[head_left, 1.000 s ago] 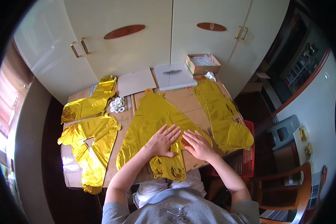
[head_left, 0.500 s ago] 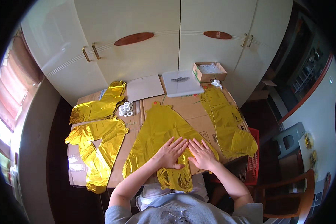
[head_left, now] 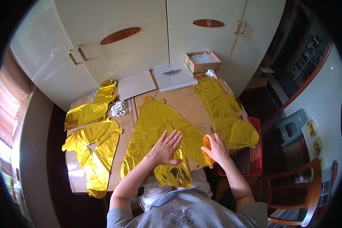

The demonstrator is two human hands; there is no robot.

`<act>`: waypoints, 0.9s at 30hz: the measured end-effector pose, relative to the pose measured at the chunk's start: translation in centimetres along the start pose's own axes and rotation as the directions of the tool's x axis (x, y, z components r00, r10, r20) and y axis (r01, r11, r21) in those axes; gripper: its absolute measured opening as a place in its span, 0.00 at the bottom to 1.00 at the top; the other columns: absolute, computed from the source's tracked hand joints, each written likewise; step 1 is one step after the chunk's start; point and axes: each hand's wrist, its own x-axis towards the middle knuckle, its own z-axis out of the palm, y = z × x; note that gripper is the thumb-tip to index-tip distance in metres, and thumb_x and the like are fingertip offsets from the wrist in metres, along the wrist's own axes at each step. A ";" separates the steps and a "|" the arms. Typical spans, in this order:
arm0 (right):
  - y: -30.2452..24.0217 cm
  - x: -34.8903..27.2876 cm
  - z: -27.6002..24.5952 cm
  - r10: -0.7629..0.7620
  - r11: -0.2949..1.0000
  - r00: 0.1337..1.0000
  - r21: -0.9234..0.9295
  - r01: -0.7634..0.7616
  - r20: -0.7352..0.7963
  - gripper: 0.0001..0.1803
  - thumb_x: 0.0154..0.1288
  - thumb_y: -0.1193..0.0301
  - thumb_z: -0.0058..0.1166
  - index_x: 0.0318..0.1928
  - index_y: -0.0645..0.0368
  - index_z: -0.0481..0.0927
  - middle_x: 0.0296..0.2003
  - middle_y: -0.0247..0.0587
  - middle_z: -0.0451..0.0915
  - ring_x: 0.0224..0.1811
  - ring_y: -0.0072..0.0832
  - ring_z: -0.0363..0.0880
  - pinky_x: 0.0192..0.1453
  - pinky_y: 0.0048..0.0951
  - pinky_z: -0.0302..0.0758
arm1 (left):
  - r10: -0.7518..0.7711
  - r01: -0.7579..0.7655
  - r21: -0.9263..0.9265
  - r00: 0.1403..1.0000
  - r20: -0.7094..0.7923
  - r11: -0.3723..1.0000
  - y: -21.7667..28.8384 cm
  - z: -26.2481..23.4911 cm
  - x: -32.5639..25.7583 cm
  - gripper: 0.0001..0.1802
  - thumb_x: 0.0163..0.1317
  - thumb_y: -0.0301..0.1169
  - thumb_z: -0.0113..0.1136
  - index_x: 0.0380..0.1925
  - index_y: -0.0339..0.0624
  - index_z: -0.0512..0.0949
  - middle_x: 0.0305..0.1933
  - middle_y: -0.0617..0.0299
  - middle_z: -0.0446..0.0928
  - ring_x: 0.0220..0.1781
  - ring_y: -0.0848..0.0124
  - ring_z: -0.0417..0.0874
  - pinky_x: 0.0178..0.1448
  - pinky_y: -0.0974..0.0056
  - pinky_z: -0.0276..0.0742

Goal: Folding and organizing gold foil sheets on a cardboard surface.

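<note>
A flat gold foil balloon (head_left: 159,117), wide toward me and narrow at its far end, lies on the cardboard-covered table (head_left: 128,125). My left hand (head_left: 164,148) rests on it palm down, fingers stretched out. At the balloon's right corner my right hand (head_left: 217,148) is closed around the foil edge, which bunches up and glows orange beside the fingers. One part of the foil is folded over below my left hand and reaches the table's near edge. What lies under my palms is hidden.
More flat gold foil balloons lie at the upper left (head_left: 89,110), lower left (head_left: 102,138) and right (head_left: 226,114). White rings (head_left: 118,109) sit in a heap. Behind are a cardboard sheet (head_left: 136,84), a pale flat panel (head_left: 174,77) and a small box (head_left: 203,62). A red basket (head_left: 256,152) stands right.
My right hand has moved right, from lying flat beside the left one to gripping the balloon's right corner. The left hand stays flat on the foil. The view has shifted slightly.
</note>
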 end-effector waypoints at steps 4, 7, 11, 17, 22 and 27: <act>-0.1 -0.2 -0.9 0.166 0.983 0.977 0.054 -0.174 0.137 0.34 0.54 0.66 0.69 0.58 0.59 0.66 0.49 0.55 0.72 0.51 0.51 0.76 0.54 0.46 0.75 | -0.024 0.024 -0.006 1.000 -0.005 1.000 0.1 -0.1 -0.1 0.56 0.56 0.69 0.41 0.69 0.30 0.56 0.75 0.45 0.55 0.78 0.46 0.51 0.76 0.35 0.40; 0.2 -0.2 -0.8 0.208 0.967 0.960 0.110 -0.231 0.189 0.34 0.54 0.65 0.68 0.58 0.59 0.65 0.49 0.58 0.71 0.49 0.56 0.77 0.52 0.47 0.77 | -0.028 0.028 -0.019 1.000 0.001 0.999 0.0 -0.1 -0.3 0.55 0.56 0.69 0.42 0.70 0.31 0.57 0.76 0.46 0.54 0.78 0.45 0.50 0.75 0.33 0.39; 1.0 -0.3 0.1 0.208 0.966 0.962 0.117 -0.231 0.179 0.30 0.54 0.65 0.68 0.54 0.59 0.67 0.45 0.56 0.74 0.48 0.55 0.77 0.50 0.46 0.77 | -0.028 0.028 -0.013 1.000 0.007 1.000 -0.1 -0.2 -0.5 0.55 0.55 0.69 0.42 0.70 0.32 0.57 0.76 0.46 0.54 0.78 0.46 0.50 0.76 0.33 0.39; 1.9 -0.7 1.6 0.054 0.995 0.996 0.076 -0.059 0.064 0.17 0.57 0.67 0.64 0.40 0.60 0.71 0.33 0.46 0.77 0.40 0.45 0.78 0.40 0.42 0.74 | -0.029 0.029 0.007 0.999 0.034 1.000 -0.2 -0.4 -0.4 0.56 0.56 0.69 0.42 0.70 0.32 0.56 0.76 0.48 0.53 0.78 0.47 0.50 0.76 0.34 0.40; -0.6 -0.7 -0.7 0.207 0.899 0.962 0.353 -0.260 0.180 0.17 0.61 0.70 0.59 0.46 0.61 0.68 0.38 0.49 0.79 0.39 0.49 0.81 0.42 0.40 0.77 | -0.031 0.030 0.007 0.999 0.036 1.000 -0.3 -0.2 -0.7 0.56 0.57 0.70 0.41 0.71 0.33 0.55 0.77 0.48 0.53 0.78 0.48 0.49 0.76 0.35 0.39; -5.0 -1.5 -0.7 0.132 0.679 0.985 0.714 -0.173 0.114 0.29 0.58 0.81 0.58 0.60 0.61 0.63 0.41 0.49 0.78 0.43 0.32 0.80 0.46 0.31 0.76 | -0.029 0.032 -0.103 0.999 0.033 0.994 -0.6 -0.4 -0.7 0.51 0.62 0.66 0.39 0.72 0.35 0.52 0.77 0.48 0.50 0.79 0.50 0.47 0.78 0.39 0.38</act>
